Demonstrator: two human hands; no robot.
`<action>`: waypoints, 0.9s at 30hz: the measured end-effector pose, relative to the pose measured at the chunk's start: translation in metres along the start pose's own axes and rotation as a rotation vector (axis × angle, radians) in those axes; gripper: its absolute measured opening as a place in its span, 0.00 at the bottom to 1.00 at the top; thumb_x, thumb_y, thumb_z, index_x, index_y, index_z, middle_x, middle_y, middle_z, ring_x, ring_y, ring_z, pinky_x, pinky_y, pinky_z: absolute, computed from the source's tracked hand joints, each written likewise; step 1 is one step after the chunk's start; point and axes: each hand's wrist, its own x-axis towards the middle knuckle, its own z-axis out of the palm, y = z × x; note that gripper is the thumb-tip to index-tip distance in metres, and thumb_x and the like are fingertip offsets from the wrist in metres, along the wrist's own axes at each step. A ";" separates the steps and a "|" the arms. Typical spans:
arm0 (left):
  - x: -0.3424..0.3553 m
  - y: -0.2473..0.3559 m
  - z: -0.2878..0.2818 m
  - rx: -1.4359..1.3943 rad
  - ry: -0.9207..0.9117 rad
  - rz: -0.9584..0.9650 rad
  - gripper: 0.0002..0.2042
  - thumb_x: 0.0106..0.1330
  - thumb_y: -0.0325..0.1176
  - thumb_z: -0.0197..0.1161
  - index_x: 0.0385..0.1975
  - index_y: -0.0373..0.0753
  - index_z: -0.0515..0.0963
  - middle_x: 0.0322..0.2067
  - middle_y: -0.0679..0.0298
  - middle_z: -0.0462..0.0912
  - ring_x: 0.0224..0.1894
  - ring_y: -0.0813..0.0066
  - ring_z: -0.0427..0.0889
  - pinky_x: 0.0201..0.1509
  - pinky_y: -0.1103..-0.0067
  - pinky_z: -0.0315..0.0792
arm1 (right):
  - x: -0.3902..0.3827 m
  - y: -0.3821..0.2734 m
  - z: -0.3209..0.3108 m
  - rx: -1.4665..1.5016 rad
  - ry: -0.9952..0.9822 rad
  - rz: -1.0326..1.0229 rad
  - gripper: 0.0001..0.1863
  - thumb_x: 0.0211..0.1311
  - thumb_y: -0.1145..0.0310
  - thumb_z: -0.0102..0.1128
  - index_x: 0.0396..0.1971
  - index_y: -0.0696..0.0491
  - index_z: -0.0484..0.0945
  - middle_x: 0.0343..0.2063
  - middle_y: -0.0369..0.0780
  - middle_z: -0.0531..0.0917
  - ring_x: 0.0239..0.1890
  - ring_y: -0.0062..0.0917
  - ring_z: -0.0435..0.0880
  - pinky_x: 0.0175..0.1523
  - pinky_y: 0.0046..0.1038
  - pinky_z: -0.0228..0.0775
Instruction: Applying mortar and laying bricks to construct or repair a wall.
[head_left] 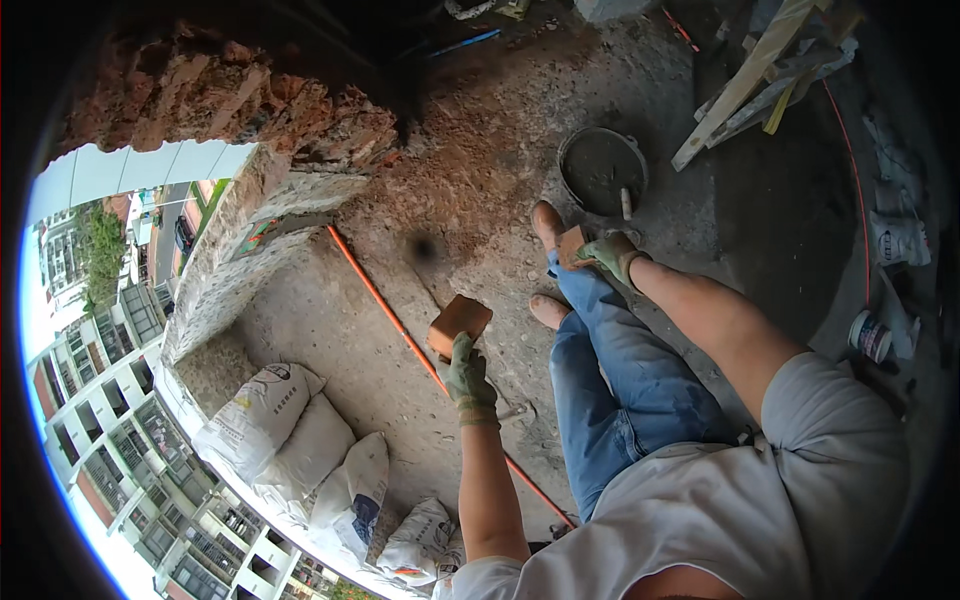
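My left hand (464, 375), in a green glove, grips an orange-red brick (462, 319) from below, out over the concrete floor. My right hand (610, 259), gloved too, is closed on a smaller piece of brick (572, 244) above my outstretched lower leg. Just beyond that hand stands a round bucket (603, 165) of grey mortar with a handled tool (625, 203) at its edge. An orange pipe (380, 297) runs diagonally along the floor behind the brick in my left hand.
Broken brick wall (200, 90) and a low ledge (228, 250) border an open drop toward buildings. White sacks (252, 420) lie along that edge. Wooden planks (737, 80), a red line (865, 250), more bags (895, 240) and a small tub (868, 336) are at the right.
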 end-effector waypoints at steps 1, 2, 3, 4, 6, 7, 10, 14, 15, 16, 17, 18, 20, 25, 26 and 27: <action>0.018 -0.006 0.008 0.048 0.028 -0.002 0.27 0.55 0.37 0.73 0.55 0.46 0.70 0.40 0.70 0.79 0.38 0.75 0.74 0.49 0.71 0.70 | 0.014 0.012 0.014 0.105 -0.031 0.028 0.17 0.53 0.57 0.68 0.35 0.56 0.85 0.29 0.40 0.84 0.26 0.27 0.79 0.30 0.31 0.69; 0.036 -0.008 -0.004 0.098 0.068 -0.005 0.27 0.54 0.37 0.74 0.53 0.46 0.71 0.41 0.69 0.78 0.39 0.75 0.74 0.49 0.71 0.70 | 0.006 -0.003 0.034 0.214 -0.156 0.080 0.16 0.54 0.60 0.68 0.37 0.56 0.84 0.28 0.39 0.84 0.26 0.26 0.78 0.28 0.31 0.69; 0.057 -0.007 0.012 0.108 0.059 -0.020 0.27 0.54 0.37 0.74 0.53 0.46 0.71 0.41 0.69 0.78 0.39 0.75 0.74 0.49 0.71 0.70 | 0.024 -0.014 0.036 0.217 -0.143 0.095 0.16 0.54 0.60 0.68 0.37 0.56 0.84 0.28 0.39 0.84 0.26 0.26 0.78 0.28 0.31 0.69; 0.083 -0.006 0.030 0.187 0.071 -0.034 0.30 0.53 0.37 0.74 0.56 0.42 0.69 0.44 0.68 0.77 0.41 0.74 0.74 0.47 0.71 0.70 | 0.049 -0.023 0.038 0.246 -0.145 0.187 0.14 0.55 0.61 0.67 0.37 0.55 0.84 0.28 0.38 0.83 0.25 0.26 0.78 0.29 0.31 0.69; 0.144 -0.011 0.037 0.279 0.097 -0.057 0.33 0.53 0.38 0.74 0.58 0.39 0.67 0.48 0.66 0.76 0.43 0.73 0.74 0.46 0.71 0.71 | 0.092 -0.041 0.064 0.252 -0.164 0.280 0.13 0.56 0.61 0.64 0.35 0.54 0.84 0.30 0.43 0.85 0.28 0.31 0.81 0.32 0.34 0.70; 0.189 -0.018 0.028 0.368 0.101 -0.015 0.34 0.52 0.38 0.75 0.57 0.36 0.67 0.48 0.63 0.76 0.45 0.70 0.74 0.49 0.71 0.71 | 0.121 -0.042 0.085 0.253 -0.173 0.291 0.13 0.56 0.61 0.64 0.35 0.54 0.84 0.30 0.43 0.85 0.28 0.31 0.81 0.32 0.34 0.70; 0.276 -0.046 0.089 0.651 0.082 0.128 0.38 0.47 0.39 0.78 0.56 0.28 0.66 0.50 0.52 0.76 0.51 0.60 0.76 0.58 0.69 0.69 | 0.236 -0.012 0.099 -0.087 -0.113 -0.048 0.19 0.55 0.54 0.61 0.33 0.57 0.84 0.34 0.54 0.84 0.38 0.43 0.85 0.40 0.38 0.73; 0.399 -0.072 0.107 0.986 0.225 0.359 0.41 0.46 0.44 0.77 0.57 0.29 0.65 0.52 0.46 0.73 0.55 0.53 0.75 0.59 0.65 0.70 | 0.328 -0.057 0.150 -0.141 -0.022 -0.149 0.20 0.51 0.60 0.64 0.42 0.56 0.83 0.35 0.48 0.86 0.40 0.39 0.85 0.45 0.34 0.74; 0.421 -0.083 0.112 0.992 0.238 0.342 0.41 0.46 0.44 0.77 0.57 0.29 0.65 0.52 0.46 0.73 0.55 0.53 0.75 0.59 0.65 0.70 | 0.348 -0.067 0.159 -0.216 -0.026 -0.137 0.20 0.51 0.61 0.64 0.44 0.55 0.82 0.37 0.47 0.86 0.41 0.38 0.85 0.45 0.34 0.74; 0.441 -0.090 0.112 1.003 0.274 0.380 0.43 0.46 0.46 0.77 0.58 0.29 0.63 0.53 0.46 0.72 0.55 0.51 0.74 0.59 0.64 0.70 | 0.360 -0.081 0.169 -0.285 -0.036 -0.126 0.21 0.51 0.63 0.63 0.46 0.54 0.81 0.38 0.46 0.86 0.41 0.36 0.85 0.45 0.34 0.74; 0.457 -0.097 0.110 1.013 0.303 0.417 0.44 0.47 0.48 0.76 0.60 0.29 0.62 0.53 0.45 0.71 0.56 0.49 0.73 0.59 0.63 0.70 | 0.369 -0.091 0.175 -0.269 -0.086 -0.185 0.20 0.53 0.63 0.62 0.46 0.53 0.81 0.39 0.46 0.86 0.42 0.36 0.85 0.47 0.34 0.74; 0.468 -0.110 0.124 0.981 0.236 0.376 0.46 0.47 0.50 0.75 0.61 0.29 0.59 0.55 0.44 0.69 0.58 0.48 0.71 0.61 0.62 0.68 | 0.396 -0.086 0.166 -0.340 -0.083 -0.216 0.19 0.53 0.64 0.62 0.46 0.52 0.81 0.37 0.45 0.86 0.41 0.36 0.85 0.47 0.34 0.74; 0.491 -0.127 0.130 0.965 0.166 0.338 0.48 0.47 0.51 0.76 0.62 0.29 0.58 0.56 0.44 0.69 0.58 0.47 0.71 0.62 0.62 0.67 | 0.431 -0.081 0.162 -0.406 -0.087 -0.239 0.18 0.53 0.65 0.62 0.45 0.51 0.81 0.36 0.45 0.85 0.40 0.36 0.84 0.48 0.35 0.74; 0.527 -0.134 0.121 1.111 0.277 0.382 0.55 0.46 0.53 0.76 0.65 0.26 0.50 0.58 0.41 0.61 0.60 0.43 0.65 0.65 0.62 0.64 | 0.447 -0.141 0.200 -0.666 0.147 -0.627 0.22 0.56 0.72 0.57 0.54 0.54 0.78 0.46 0.44 0.83 0.51 0.35 0.80 0.54 0.28 0.72; 0.530 -0.136 0.117 1.137 0.292 0.454 0.56 0.45 0.52 0.76 0.65 0.25 0.48 0.60 0.38 0.58 0.60 0.42 0.63 0.66 0.59 0.62 | 0.452 -0.157 0.216 -0.799 0.147 -0.790 0.21 0.58 0.73 0.54 0.53 0.55 0.78 0.45 0.44 0.83 0.49 0.34 0.81 0.52 0.28 0.74; 0.526 -0.140 0.125 1.098 0.265 0.461 0.56 0.46 0.52 0.76 0.65 0.24 0.47 0.60 0.38 0.58 0.62 0.42 0.60 0.67 0.57 0.59 | 0.460 -0.172 0.227 -0.948 0.164 -0.942 0.19 0.60 0.73 0.51 0.51 0.56 0.78 0.44 0.45 0.83 0.46 0.32 0.83 0.50 0.28 0.76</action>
